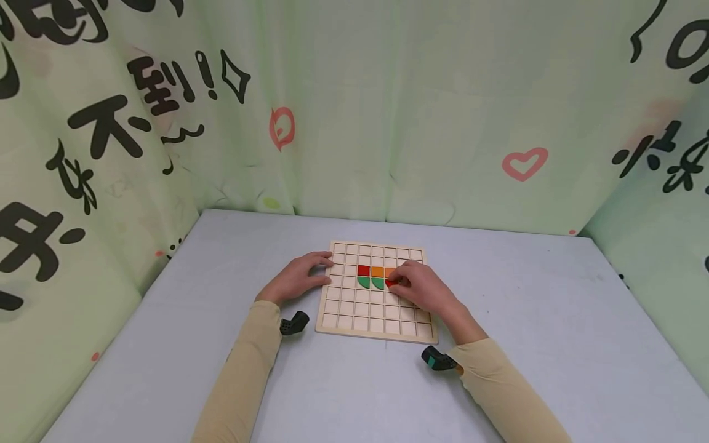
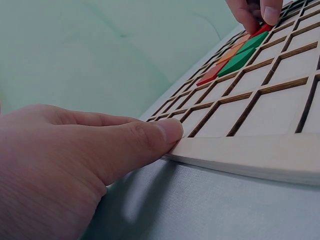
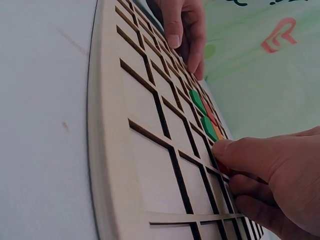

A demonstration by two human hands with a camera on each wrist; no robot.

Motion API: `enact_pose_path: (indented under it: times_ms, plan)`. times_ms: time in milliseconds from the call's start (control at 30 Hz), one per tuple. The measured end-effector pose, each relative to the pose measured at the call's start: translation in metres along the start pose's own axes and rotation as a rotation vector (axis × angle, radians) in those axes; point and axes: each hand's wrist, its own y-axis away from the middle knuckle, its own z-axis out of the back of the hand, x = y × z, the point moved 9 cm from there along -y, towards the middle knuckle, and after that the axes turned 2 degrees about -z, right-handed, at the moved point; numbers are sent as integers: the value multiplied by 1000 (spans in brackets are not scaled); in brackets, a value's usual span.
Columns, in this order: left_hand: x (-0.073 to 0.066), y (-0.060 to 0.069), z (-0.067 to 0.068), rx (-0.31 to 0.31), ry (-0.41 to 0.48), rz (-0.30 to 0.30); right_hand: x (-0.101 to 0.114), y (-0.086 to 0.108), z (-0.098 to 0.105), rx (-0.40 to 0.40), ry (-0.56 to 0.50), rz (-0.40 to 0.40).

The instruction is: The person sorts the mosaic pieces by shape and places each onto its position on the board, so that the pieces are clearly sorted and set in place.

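Note:
A wooden grid board (image 1: 354, 323) lies on the table. My left hand (image 1: 296, 277) rests at its left edge; in the left wrist view the thumb (image 2: 170, 131) touches the rim, with the fingers largely hidden behind. Over the board's middle, my right hand (image 1: 423, 286) pinches a small red piece (image 1: 391, 283), partly covered by the fingertips, at a grid cell. To its left sit two green rounded pieces (image 1: 363, 282). The row just behind has a red square (image 1: 363, 271), an orange square (image 1: 377, 272) and another orange piece (image 1: 389, 272) partly behind the fingers.
A pale table (image 1: 526, 320) surrounds the board. Light green curtains (image 1: 343, 123) with dark characters and red drawings stand behind it and at both sides. Black wrist devices (image 1: 295, 323) are on both wrists, close above the tabletop.

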Motion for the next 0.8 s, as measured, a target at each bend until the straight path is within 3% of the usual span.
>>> enact_pose_path:
  times_ms: [567, 800]
  plan:
    - [1, -1, 0, -3, -4, 8, -8, 5, 8, 2, -20, -80]
    - [1, -1, 0, -2, 5, 2, -10, 5, 5, -7, -18, -68]
